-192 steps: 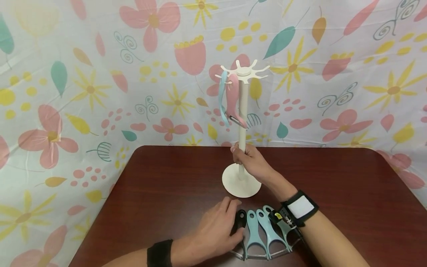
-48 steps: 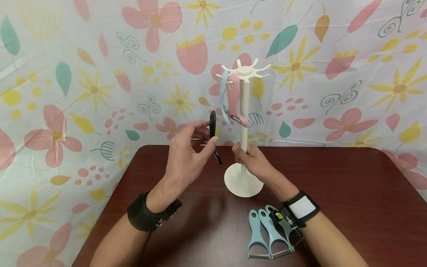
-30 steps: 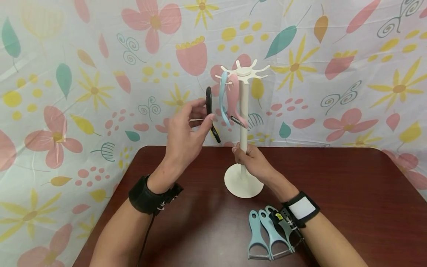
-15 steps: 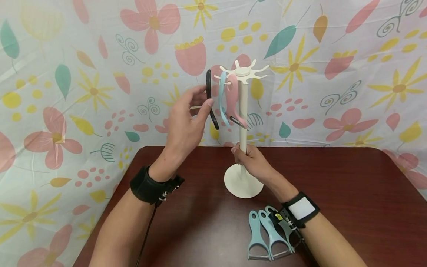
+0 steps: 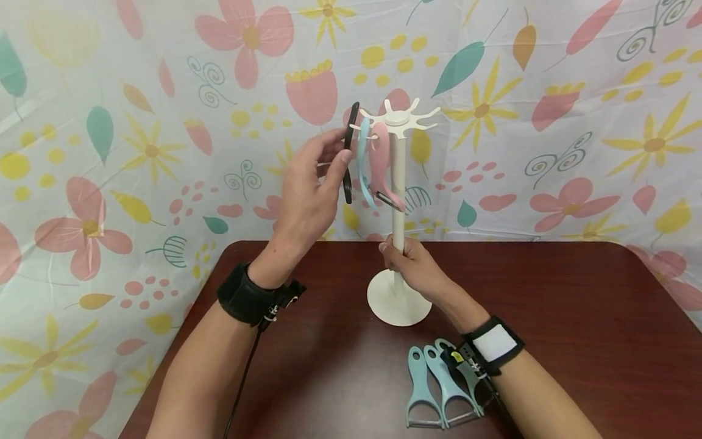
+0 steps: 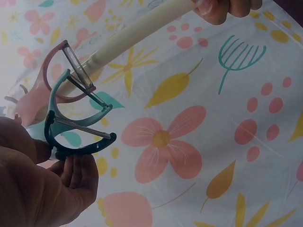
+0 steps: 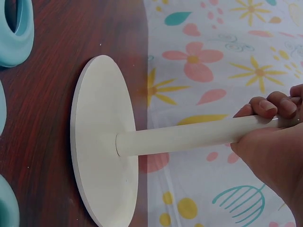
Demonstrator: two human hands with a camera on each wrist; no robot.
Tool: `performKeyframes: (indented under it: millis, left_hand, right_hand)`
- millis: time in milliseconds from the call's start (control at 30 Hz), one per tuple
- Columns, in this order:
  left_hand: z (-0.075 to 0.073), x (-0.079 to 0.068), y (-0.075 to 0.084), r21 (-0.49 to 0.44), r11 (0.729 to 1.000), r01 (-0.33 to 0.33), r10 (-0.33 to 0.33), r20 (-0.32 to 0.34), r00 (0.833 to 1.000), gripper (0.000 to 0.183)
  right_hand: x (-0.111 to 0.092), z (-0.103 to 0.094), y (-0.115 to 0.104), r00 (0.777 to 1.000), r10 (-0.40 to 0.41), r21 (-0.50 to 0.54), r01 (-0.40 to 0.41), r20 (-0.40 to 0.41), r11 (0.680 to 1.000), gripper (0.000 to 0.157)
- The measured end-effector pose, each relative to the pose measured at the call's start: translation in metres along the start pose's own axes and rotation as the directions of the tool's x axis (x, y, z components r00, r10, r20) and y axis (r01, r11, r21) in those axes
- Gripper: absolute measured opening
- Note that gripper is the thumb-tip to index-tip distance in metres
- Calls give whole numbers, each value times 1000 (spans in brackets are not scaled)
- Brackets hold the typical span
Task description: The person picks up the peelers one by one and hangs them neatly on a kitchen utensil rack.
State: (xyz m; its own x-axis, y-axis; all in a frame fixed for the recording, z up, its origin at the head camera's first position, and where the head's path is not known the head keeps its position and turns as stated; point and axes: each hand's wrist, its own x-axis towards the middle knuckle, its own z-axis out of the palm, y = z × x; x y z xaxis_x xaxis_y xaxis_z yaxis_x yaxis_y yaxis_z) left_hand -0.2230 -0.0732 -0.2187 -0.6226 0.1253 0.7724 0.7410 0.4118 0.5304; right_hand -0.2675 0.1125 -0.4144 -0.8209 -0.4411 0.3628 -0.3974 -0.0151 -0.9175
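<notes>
My left hand (image 5: pixel 315 183) pinches a black peeler (image 5: pixel 348 158) between thumb and fingers, held upright. Its top end is right at the left prongs of a white hook stand (image 5: pixel 398 177). In the left wrist view the black peeler's (image 6: pixel 80 150) curved head and metal blade show past the fingertips. A light-blue peeler (image 5: pixel 363 161) and a pink peeler (image 5: pixel 379 161) hang from neighbouring prongs, just right of the black one. My right hand (image 5: pixel 417 268) grips the stand's post low down, above the round base (image 7: pixel 104 142), fingers curled round it in the right wrist view.
Several light-blue peelers (image 5: pixel 419 384) lie side by side on the dark wood table (image 5: pixel 576 323), in front of the base and partly under my right wrist. A flowered cloth (image 5: pixel 230 91) hangs behind the table's far edge.
My left hand has picked the black peeler off the table and raised it to the stand's top, lately moving up and right. My right hand keeps its hold on the post.
</notes>
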Motion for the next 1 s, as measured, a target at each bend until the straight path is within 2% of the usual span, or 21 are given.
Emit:
performKeyframes:
  millis: [300, 533, 833, 1000]
  left_hand:
    - [3, 5, 0, -9, 998, -58, 58, 3, 998, 31]
    - [5, 6, 0, -9, 999, -35, 35, 20, 999, 31]
    - [8, 5, -3, -36, 998, -46, 47, 23, 999, 31]
    - [9, 4, -6, -46, 998, -47, 48, 21, 999, 30]
  right_hand:
    - [1, 0, -1, 1000, 20, 24, -20, -1, 1000, 44]
    - [1, 0, 0, 1000, 14, 38, -14, 9, 999, 44]
    - [1, 0, 0, 1000, -9, 5, 9, -8, 1000, 48]
    - [1, 1, -1, 1000, 5, 23, -5, -3, 1000, 44]
